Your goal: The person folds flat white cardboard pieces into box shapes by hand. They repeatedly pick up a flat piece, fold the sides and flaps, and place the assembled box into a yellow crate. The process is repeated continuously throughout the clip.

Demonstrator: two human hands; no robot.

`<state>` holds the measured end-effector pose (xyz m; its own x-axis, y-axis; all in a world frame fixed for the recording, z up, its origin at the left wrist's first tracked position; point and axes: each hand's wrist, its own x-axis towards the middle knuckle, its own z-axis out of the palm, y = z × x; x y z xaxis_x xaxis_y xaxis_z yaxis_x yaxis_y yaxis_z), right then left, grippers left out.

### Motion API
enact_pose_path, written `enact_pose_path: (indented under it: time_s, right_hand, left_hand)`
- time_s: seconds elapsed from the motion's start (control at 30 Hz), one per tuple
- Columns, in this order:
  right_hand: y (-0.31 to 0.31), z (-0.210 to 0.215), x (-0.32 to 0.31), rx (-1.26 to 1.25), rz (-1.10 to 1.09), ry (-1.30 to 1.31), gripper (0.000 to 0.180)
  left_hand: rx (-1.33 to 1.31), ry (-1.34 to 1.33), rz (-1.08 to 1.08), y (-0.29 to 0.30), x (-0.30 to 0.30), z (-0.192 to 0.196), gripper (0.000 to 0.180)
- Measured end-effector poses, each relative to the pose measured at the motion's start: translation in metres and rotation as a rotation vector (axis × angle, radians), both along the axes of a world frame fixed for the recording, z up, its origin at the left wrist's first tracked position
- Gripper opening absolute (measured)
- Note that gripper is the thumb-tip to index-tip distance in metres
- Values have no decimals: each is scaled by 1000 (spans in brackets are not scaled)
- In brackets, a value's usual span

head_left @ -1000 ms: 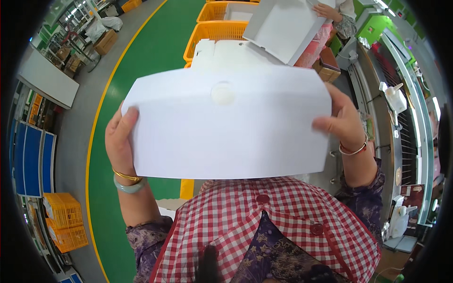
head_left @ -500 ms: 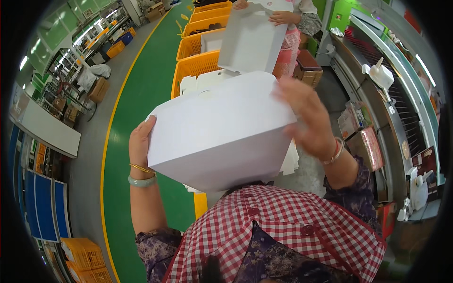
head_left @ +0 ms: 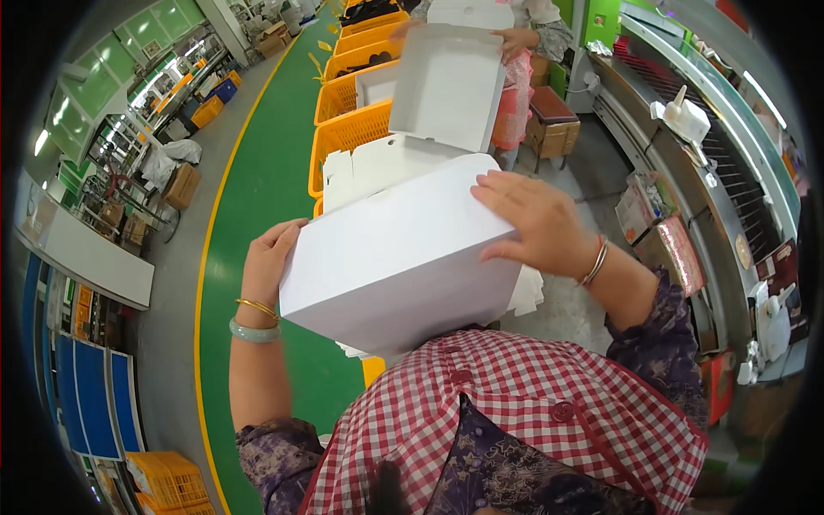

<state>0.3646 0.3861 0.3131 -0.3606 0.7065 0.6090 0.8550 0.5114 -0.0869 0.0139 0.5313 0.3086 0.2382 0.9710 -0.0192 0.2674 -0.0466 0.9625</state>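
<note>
Well, the white cardboard box (head_left: 399, 236) sits between my two hands, just in front of my red-checked apron (head_left: 429, 386). My left hand (head_left: 268, 260) clasps its left end near the far corner, some fingers hidden, while my right hand (head_left: 542, 225) lies spread on the right end, fingers across the top, thumb apart by the near edge, a yellow plastic crate (head_left: 365, 127) beyond
</note>
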Motion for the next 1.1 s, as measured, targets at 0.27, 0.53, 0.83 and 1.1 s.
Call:
enact_pose_path:
  time_s: [0.27, 0.53, 0.83, 1.1]
  right_hand:
    - [33, 11, 18, -172, 138, -37, 55]
    - [47, 11, 15, -213, 164, -9, 62]
    - [58, 9, 7, -384, 38, 120, 36]
    - [33, 31, -1, -573, 60, 281, 31]
  left_hand:
    - [629, 371, -74, -2, -7, -10, 27]
    - [245, 275, 17, -22, -14, -5, 35]
    - [70, 85, 12, -35, -3, -4, 31]
    - [50, -30, -16, -58, -12, 14, 26]
